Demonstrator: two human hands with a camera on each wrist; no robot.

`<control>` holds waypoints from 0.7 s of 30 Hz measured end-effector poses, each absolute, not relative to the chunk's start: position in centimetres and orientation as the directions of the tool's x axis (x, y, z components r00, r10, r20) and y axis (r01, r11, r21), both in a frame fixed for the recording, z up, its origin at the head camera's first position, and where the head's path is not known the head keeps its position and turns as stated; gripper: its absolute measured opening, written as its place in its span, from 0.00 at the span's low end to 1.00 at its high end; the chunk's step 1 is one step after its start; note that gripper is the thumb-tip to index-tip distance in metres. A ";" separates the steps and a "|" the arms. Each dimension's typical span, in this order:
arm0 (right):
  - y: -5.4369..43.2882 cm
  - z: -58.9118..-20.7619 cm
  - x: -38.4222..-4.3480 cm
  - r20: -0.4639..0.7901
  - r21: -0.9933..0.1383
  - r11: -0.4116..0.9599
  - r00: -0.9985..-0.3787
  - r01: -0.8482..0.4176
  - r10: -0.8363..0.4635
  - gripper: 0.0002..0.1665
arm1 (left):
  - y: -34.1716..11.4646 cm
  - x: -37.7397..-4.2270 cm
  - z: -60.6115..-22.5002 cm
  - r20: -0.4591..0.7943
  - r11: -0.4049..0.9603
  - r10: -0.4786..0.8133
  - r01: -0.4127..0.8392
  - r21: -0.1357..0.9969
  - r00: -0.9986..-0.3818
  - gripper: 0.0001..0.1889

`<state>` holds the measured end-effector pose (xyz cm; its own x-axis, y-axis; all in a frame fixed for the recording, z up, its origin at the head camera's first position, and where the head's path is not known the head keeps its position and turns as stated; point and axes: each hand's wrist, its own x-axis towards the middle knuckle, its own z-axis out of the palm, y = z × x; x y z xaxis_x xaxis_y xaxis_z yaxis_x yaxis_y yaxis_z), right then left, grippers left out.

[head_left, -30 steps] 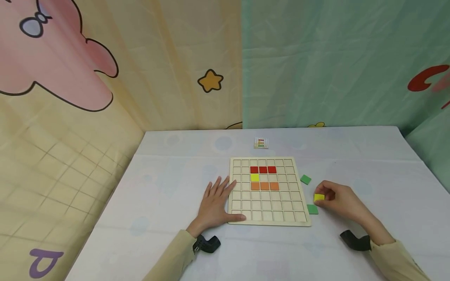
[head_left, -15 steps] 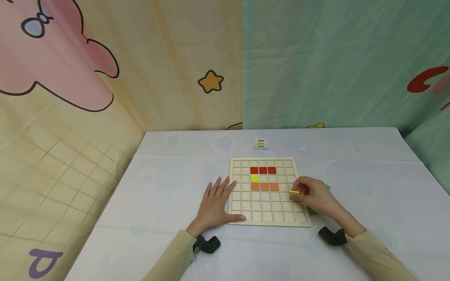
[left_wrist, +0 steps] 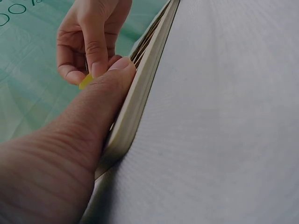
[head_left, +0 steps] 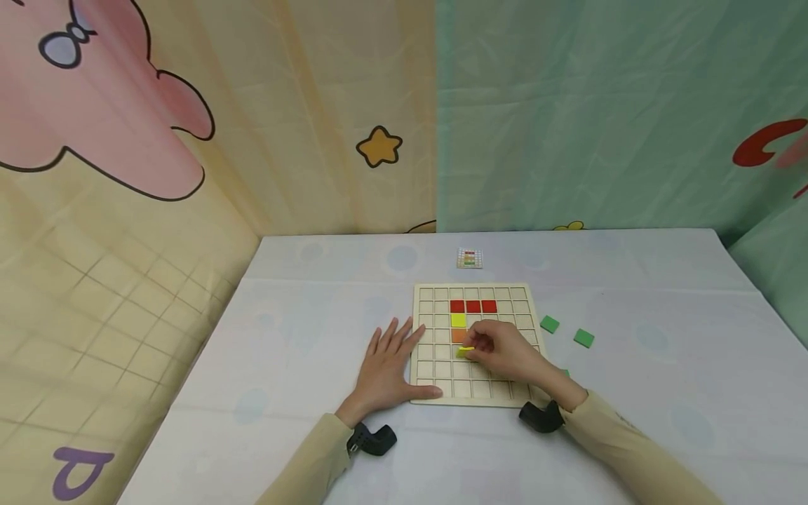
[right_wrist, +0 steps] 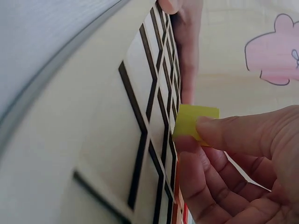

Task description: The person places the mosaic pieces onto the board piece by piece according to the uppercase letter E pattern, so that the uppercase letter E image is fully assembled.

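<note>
My right hand (head_left: 505,351) pinches a yellow square tile (right_wrist: 189,122) between thumb and fingers. It holds the tile tilted, close over the wooden grid board (head_left: 435,387), just below an orange tile (head_left: 459,336). Further orange tiles are hidden behind this hand. A row of red tiles (head_left: 473,306) lies in the board's upper cells, with another yellow tile (head_left: 457,320) in a cell under the leftmost red one. With fingers spread, my left hand (head_left: 381,372) rests along the board's left edge. Its thumb (left_wrist: 105,88) lies on the near-left corner.
Right of the board, green tiles lie on the white tablecloth: one (head_left: 549,324) near its edge, one (head_left: 583,338) farther out, and another (head_left: 564,373) mostly behind my right wrist. A small printed grid card (head_left: 469,258) lies beyond the board. Curtains (head_left: 315,126) rise behind the table.
My right hand has carried the yellow tile leftward from the table beside the green tiles to over the board's middle cells. My left hand has stayed still.
</note>
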<state>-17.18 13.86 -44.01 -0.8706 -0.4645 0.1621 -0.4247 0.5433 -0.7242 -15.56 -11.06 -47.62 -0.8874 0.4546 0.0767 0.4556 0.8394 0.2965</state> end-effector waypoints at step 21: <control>12.7 -44.2 -17.5 0.139 -0.546 0.740 -0.914 -0.393 -0.382 0.07 | -11.0 -15.6 -47.7 0.075 0.842 0.456 0.457 0.288 -0.887 0.57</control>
